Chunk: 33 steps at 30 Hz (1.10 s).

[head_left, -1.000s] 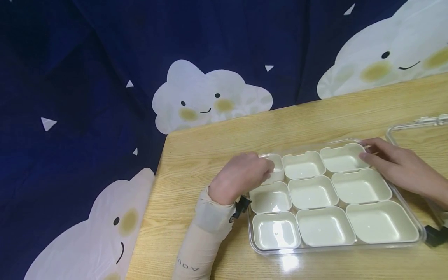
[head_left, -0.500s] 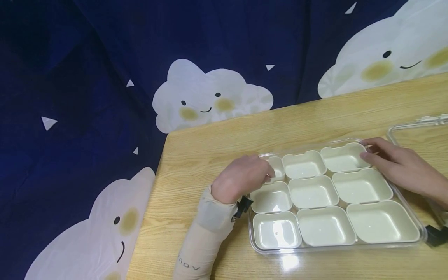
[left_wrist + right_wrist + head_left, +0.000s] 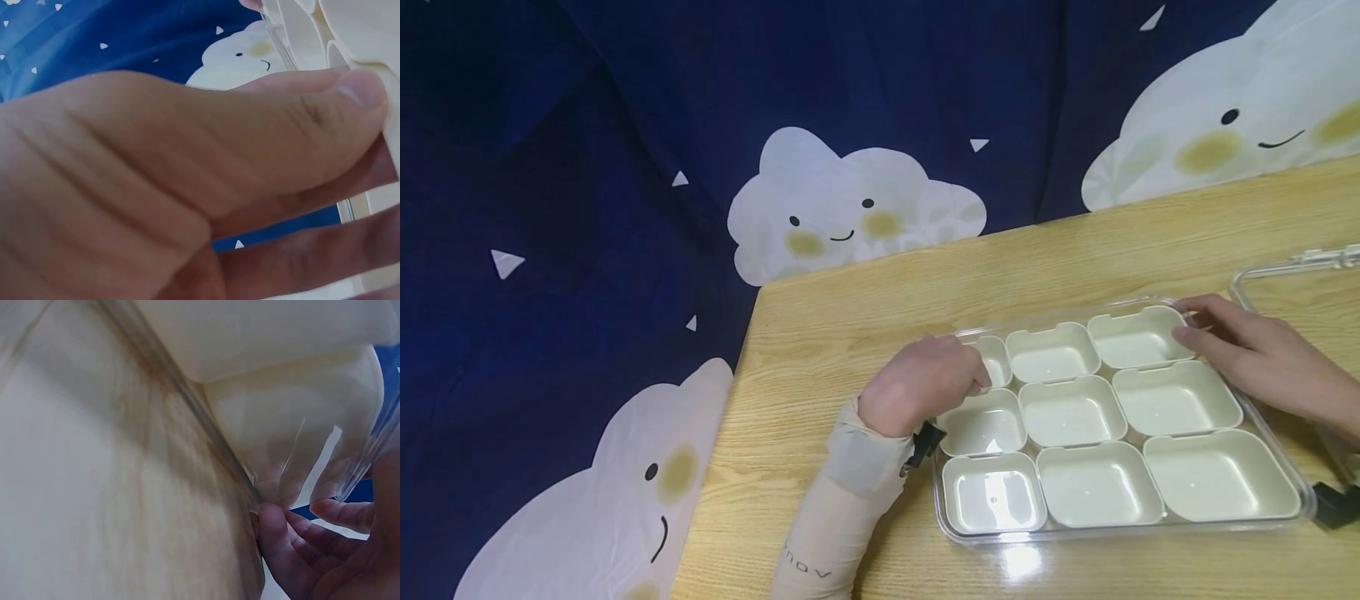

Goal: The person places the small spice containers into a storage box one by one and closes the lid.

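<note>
A clear plastic box on the table holds several cream compartment trays set in rows. My left hand is over its far-left corner and pinches the small corner tray, which it partly hides. In the left wrist view, the left thumb lies against a cream wall right by the rim. At the far-right corner, my right hand grips the side of the box, its thumb beside the far-right tray. The right wrist view has the fingers curled around the box's corner.
To the right, partly out of frame, lies a clear lid-like frame with a hinge or clip part. The wooden table ends at a dark blue curtain printed with clouds. A black wrist mount sits close beside the box's left wall.
The small corner tray, raised and slanted a second ago, has come down into the box's far-left corner. My left hand has shifted slightly down and right. My right hand has stayed put.
</note>
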Each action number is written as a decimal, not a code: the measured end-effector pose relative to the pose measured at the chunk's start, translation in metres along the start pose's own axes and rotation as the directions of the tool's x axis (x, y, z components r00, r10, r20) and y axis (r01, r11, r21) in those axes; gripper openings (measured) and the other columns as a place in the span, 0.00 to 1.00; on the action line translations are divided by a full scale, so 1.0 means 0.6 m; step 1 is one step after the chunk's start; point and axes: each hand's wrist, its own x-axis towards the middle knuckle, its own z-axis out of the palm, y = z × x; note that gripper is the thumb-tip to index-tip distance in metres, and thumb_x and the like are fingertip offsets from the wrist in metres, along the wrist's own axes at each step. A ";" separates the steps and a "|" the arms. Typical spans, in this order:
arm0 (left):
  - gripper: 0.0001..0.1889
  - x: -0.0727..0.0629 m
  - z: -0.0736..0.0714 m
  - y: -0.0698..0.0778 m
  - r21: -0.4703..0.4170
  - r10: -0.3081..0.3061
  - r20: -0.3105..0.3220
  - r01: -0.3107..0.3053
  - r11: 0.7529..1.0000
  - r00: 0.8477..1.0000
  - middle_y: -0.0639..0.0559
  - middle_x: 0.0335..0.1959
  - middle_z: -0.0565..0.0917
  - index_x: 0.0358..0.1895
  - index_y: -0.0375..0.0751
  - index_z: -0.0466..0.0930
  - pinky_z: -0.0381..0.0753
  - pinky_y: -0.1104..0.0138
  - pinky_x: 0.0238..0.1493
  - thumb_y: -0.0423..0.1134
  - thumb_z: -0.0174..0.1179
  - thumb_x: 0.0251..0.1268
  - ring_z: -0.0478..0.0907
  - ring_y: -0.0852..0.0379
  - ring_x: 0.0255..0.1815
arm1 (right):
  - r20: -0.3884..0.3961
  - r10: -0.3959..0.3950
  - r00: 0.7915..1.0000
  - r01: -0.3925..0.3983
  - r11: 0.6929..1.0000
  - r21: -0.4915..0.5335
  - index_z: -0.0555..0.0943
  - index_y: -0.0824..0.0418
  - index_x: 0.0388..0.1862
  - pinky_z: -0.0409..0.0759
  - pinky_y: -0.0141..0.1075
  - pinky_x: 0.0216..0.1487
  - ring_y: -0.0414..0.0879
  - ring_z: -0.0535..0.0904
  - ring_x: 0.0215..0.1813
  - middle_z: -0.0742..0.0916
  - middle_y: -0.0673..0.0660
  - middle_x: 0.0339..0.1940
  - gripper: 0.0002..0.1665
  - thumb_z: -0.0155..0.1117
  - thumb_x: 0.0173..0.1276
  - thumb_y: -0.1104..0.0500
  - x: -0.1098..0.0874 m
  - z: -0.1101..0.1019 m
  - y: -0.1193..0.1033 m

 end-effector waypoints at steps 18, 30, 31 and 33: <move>0.21 0.001 0.001 0.000 0.013 0.025 -0.009 -0.025 1.000 1.000 0.59 0.19 0.46 0.15 0.51 0.46 0.42 0.74 0.25 0.20 0.42 0.45 0.43 0.62 0.23 | -0.007 -0.004 1.000 0.004 1.000 0.009 0.69 0.57 0.75 0.65 0.29 0.45 0.38 0.79 0.51 0.83 0.70 0.61 0.33 0.50 0.81 0.40 0.000 -0.001 0.001; 0.21 0.003 0.000 0.000 0.016 0.037 -0.009 -0.037 0.999 0.999 0.58 0.18 0.48 0.13 0.51 0.47 0.43 0.74 0.23 0.20 0.43 0.46 0.44 0.62 0.23 | 0.004 0.002 1.000 -0.002 1.000 0.010 0.68 0.57 0.76 0.65 0.31 0.46 0.64 0.77 0.60 0.83 0.70 0.62 0.33 0.48 0.82 0.39 -0.003 0.000 -0.003; 0.21 0.003 -0.001 0.000 0.013 0.035 -0.007 -0.035 0.999 0.999 0.59 0.18 0.48 0.13 0.51 0.47 0.43 0.74 0.23 0.20 0.42 0.46 0.44 0.62 0.23 | 0.005 0.002 1.000 -0.002 1.000 0.011 0.68 0.57 0.76 0.65 0.31 0.47 0.64 0.77 0.60 0.82 0.70 0.62 0.33 0.48 0.82 0.39 -0.003 0.000 -0.003; 0.21 0.003 -0.001 0.000 0.012 0.033 -0.006 -0.033 0.999 0.999 0.59 0.18 0.48 0.13 0.51 0.47 0.43 0.74 0.23 0.20 0.43 0.46 0.44 0.63 0.22 | 0.005 0.002 1.000 -0.002 1.000 0.013 0.68 0.58 0.76 0.65 0.33 0.47 0.64 0.77 0.60 0.82 0.70 0.62 0.33 0.48 0.82 0.39 -0.003 0.000 -0.003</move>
